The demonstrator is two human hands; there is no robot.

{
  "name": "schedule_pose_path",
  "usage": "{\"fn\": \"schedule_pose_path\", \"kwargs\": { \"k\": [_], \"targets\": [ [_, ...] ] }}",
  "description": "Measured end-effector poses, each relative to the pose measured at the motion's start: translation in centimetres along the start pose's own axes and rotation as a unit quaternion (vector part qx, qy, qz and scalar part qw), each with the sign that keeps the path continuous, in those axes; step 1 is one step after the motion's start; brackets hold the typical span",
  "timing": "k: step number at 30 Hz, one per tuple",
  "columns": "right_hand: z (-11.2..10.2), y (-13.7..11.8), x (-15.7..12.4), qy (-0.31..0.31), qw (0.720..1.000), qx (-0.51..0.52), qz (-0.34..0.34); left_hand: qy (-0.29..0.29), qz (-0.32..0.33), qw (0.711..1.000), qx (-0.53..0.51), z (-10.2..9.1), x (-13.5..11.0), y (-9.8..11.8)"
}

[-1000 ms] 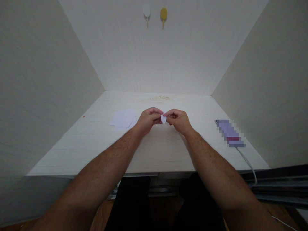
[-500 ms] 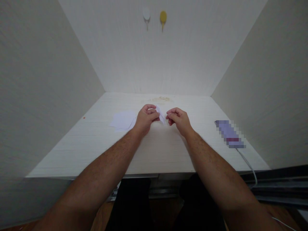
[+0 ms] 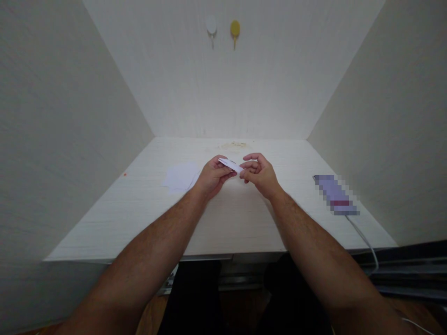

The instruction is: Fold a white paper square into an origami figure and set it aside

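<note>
A small folded piece of white paper [image 3: 230,164] is held just above the white table [image 3: 244,223], near its middle. My left hand [image 3: 213,175] pinches its left end with curled fingers. My right hand [image 3: 259,172] pinches its right tip between thumb and forefinger, the other fingers loosely curled above. The paper lies almost flat between the two hands, pointing right.
A loose pile of white paper sheets [image 3: 180,176] lies left of my hands. A flat device [image 3: 335,194] with a white cable [image 3: 363,239] rests at the table's right edge. Two wall hooks, white [image 3: 211,25] and yellow [image 3: 234,29], hang on the back wall. Walls enclose three sides.
The folded paper turned from upright between the fingertips to lying nearly flat. My right hand let go for a moment and has taken the paper's right tip again.
</note>
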State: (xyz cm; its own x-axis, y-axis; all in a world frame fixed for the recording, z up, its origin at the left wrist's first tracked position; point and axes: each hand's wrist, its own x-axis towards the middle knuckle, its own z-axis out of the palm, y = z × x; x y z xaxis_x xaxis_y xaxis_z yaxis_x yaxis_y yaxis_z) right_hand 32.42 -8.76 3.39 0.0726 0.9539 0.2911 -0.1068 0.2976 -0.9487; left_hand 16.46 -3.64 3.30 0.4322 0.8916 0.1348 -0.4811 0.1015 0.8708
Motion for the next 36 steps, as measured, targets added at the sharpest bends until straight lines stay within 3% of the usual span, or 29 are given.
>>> {"fn": "schedule_pose_path", "kwargs": {
  "k": [6,20,36],
  "targets": [
    [0.13,-0.03,0.02,0.004,0.999,-0.021,-0.043,0.012,-0.003,1.0,-0.009,-0.19,0.02,-0.07],
    [0.13,0.23,0.31,0.059,0.997,-0.05,-0.018,0.023,-0.016,0.999,0.045,0.06,-0.15,-0.06],
    [0.26,0.51,0.14,0.042,0.994,-0.091,-0.031,0.04,-0.003,0.993,0.111,0.46,-0.16,-0.51]
  ]
}}
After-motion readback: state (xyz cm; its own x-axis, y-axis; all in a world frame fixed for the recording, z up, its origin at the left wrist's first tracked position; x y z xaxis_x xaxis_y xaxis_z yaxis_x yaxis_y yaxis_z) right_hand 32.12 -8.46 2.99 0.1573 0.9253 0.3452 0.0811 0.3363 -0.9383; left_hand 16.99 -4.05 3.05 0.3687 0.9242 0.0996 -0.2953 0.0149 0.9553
